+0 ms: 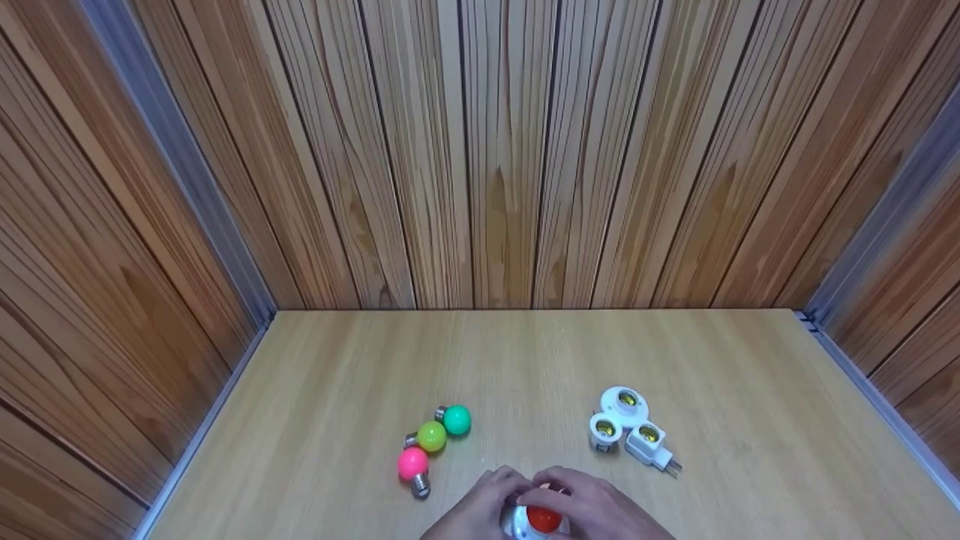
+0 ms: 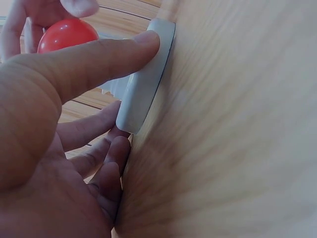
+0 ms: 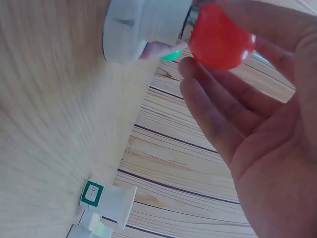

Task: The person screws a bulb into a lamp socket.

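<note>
At the front of the table, both hands are at a round white lamp holder that stands on the wood. My left hand grips its base, thumb on the near rim and fingers round the far side, as the left wrist view shows. A red bulb sits at the mouth of the holder, a strip of its metal screw cap showing between them. My right hand holds the red bulb between thumb and fingers. In the head view the hands partly hide both things.
Left of the hands lie a pink bulb, a yellow-green bulb and a green bulb. To the right stand a round white socket, a small switched socket and a socket with plug prongs. Wood-panelled walls enclose the table.
</note>
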The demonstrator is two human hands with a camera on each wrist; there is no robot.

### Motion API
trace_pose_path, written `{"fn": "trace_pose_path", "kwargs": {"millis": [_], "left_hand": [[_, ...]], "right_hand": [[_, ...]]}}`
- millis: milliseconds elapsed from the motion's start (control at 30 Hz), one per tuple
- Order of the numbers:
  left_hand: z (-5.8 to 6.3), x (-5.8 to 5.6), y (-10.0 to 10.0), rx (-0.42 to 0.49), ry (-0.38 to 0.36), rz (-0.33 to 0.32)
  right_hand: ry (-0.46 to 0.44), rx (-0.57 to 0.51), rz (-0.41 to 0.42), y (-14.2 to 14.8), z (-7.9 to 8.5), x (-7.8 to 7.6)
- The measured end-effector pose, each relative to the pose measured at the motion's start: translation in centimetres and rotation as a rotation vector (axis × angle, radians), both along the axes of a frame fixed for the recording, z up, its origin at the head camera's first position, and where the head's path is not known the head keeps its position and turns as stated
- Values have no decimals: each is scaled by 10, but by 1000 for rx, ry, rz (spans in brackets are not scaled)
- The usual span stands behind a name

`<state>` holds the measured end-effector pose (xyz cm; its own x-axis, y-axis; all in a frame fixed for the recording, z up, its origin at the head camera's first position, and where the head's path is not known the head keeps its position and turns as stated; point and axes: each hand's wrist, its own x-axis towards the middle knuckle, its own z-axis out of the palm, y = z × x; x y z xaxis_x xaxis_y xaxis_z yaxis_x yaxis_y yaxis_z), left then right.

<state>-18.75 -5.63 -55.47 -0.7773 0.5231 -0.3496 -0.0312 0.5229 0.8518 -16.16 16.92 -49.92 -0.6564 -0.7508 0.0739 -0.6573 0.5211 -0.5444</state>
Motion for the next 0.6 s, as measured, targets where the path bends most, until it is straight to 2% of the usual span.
{"fn": "trace_pose_path", "kwargs": {"millis": [100,200,600], "left_hand": [[0,0,0,1,29,-3],[0,1,0,1,16,-1],[2,2,1,12,-7,6]], "right_hand": [[60,-28,24,1,0,1],[114,-53,42,0,-1,2],[153,-45,16,-3,0,3]]}}
